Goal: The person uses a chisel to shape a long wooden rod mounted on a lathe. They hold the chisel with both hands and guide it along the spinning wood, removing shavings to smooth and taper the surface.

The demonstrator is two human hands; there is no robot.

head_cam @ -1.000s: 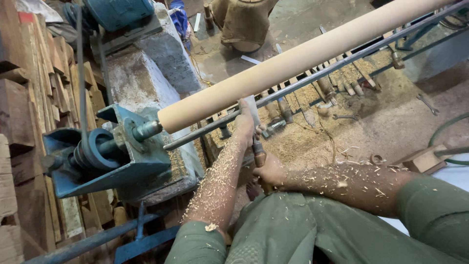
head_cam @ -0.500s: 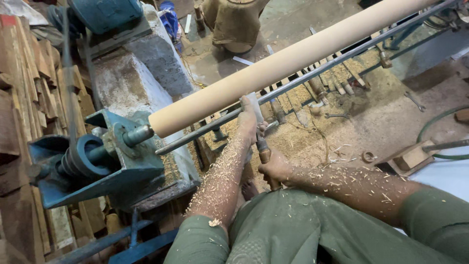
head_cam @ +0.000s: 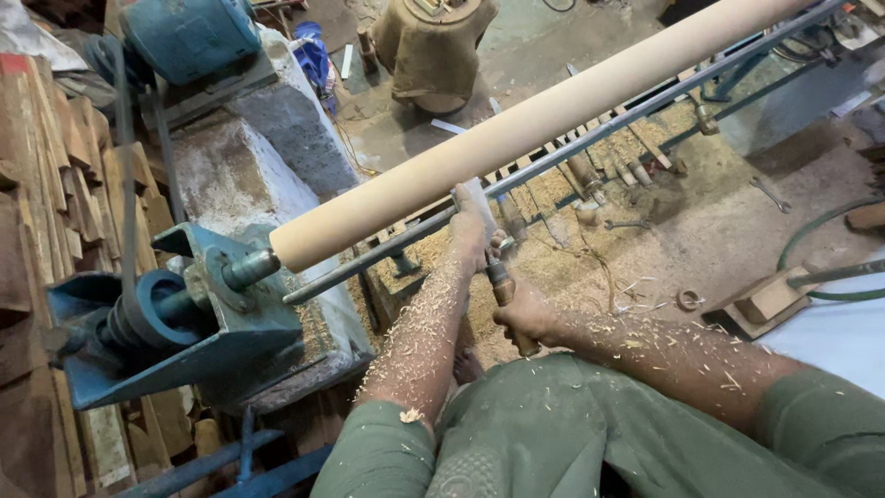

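Below the long pale wooden cylinder (head_cam: 516, 134), two hands work one turning chisel (head_cam: 489, 244). Fingers of the left hand (head_cam: 470, 231) are curled down over the chisel's flat blade, pressing it onto the single steel tool-rest bar (head_cam: 387, 254) just beneath the cylinder; the blade tip meets the cylinder's underside. Fingers of the right hand (head_cam: 525, 318) are wrapped fully closed round the one wooden handle, nearer the body than the left hand. Both forearms carry wood shavings. One cylinder is mounted, its left end seated on the spindle of one blue headstock (head_cam: 184, 314); its right end runs out of frame. Beyond the cylinder, several spare tools (head_cam: 599, 171) lie in sawdust. Left of the headstock stand stacked wood planks (head_cam: 55, 184), close alongside. Right of the hands, sawdust-covered floor (head_cam: 728, 231) lies open.
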